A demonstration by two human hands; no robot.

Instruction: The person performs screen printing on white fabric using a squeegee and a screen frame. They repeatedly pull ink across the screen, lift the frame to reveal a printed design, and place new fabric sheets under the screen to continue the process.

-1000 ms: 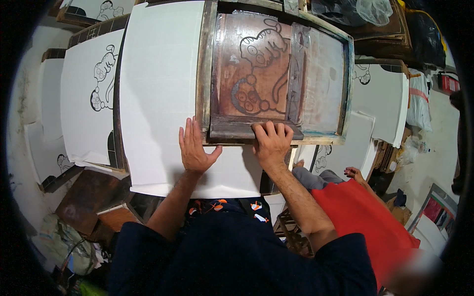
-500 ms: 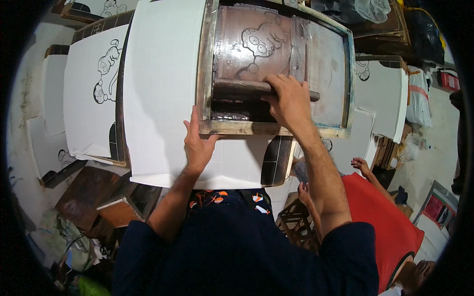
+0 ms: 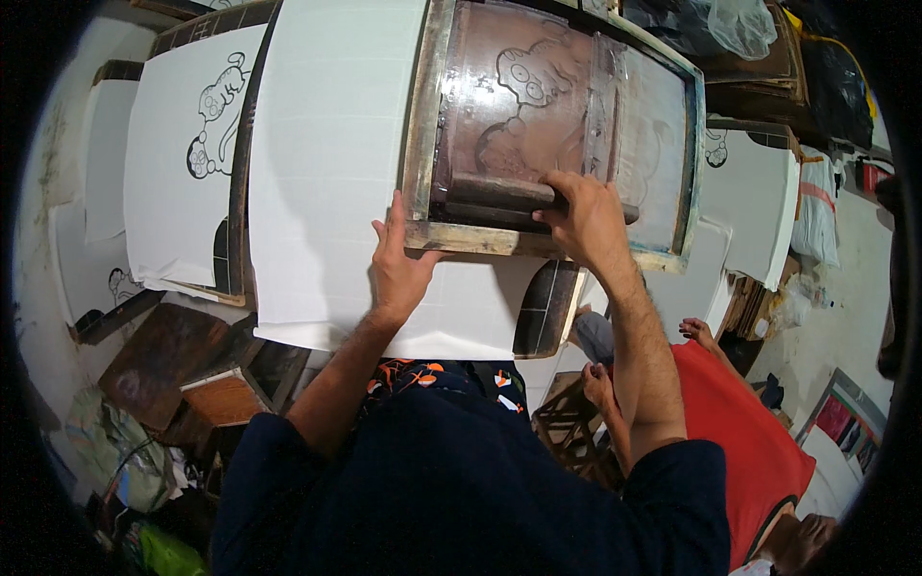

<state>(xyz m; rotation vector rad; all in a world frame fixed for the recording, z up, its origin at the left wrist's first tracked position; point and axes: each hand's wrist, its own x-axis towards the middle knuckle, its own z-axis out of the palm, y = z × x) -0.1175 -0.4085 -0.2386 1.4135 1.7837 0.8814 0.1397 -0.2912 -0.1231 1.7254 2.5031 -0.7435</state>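
Observation:
A wooden-framed printing screen [image 3: 485, 239] lies on white fabric [image 3: 331, 173] stretched over a board. Its brownish mesh shows a cartoon animal outline. My right hand [image 3: 588, 219] is closed round a dark squeegee [image 3: 504, 191], which lies crosswise on the mesh near the frame's front rail. Dark ink glistens along the inside edges of the frame. My left hand [image 3: 399, 274] rests against the frame's near left corner, fingers stretched along its left side and thumb spread along the front rail.
To the left stands another board with printed white fabric [image 3: 182, 163]; a similar printed sheet [image 3: 754, 182] is at the right. A person in a red top [image 3: 735, 442] is close by on the right. Wooden boxes [image 3: 226, 396] and bags [image 3: 130, 461] sit at lower left.
The squeegee, in my right hand, has come toward me along the mesh to near the front rail. My left hand stays at the frame's corner. The view has shifted slightly.

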